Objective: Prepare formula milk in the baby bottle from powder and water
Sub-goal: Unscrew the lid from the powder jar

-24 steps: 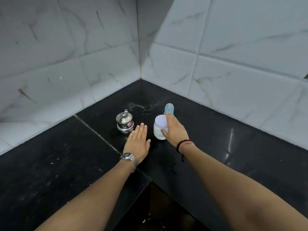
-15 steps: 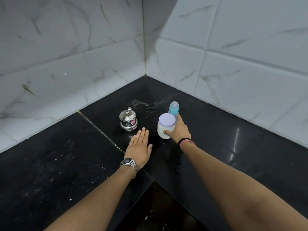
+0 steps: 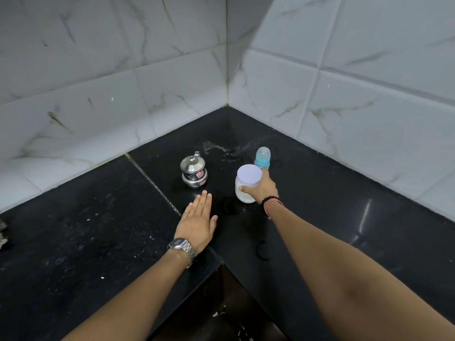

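Note:
A white jar with a pale lilac lid stands on the black counter. My right hand is wrapped around the jar's right side, thumb on its front. Just behind the jar stands a blue baby bottle with a clear cap, its lower part hidden by the jar and my hand. A small lidded steel pot with a pink sticker sits to the left. My left hand lies flat on the counter, fingers together, a little in front of the pot and holding nothing.
White marbled tile walls meet in a corner behind the objects. The counter has a seam running diagonally past the pot. A dark gap opens below the counter's inner edge. Something grey shows at the far left edge.
My right hand has slid from over the jar's lid down to its side and closed around it. The left hand has stayed flat on the counter.

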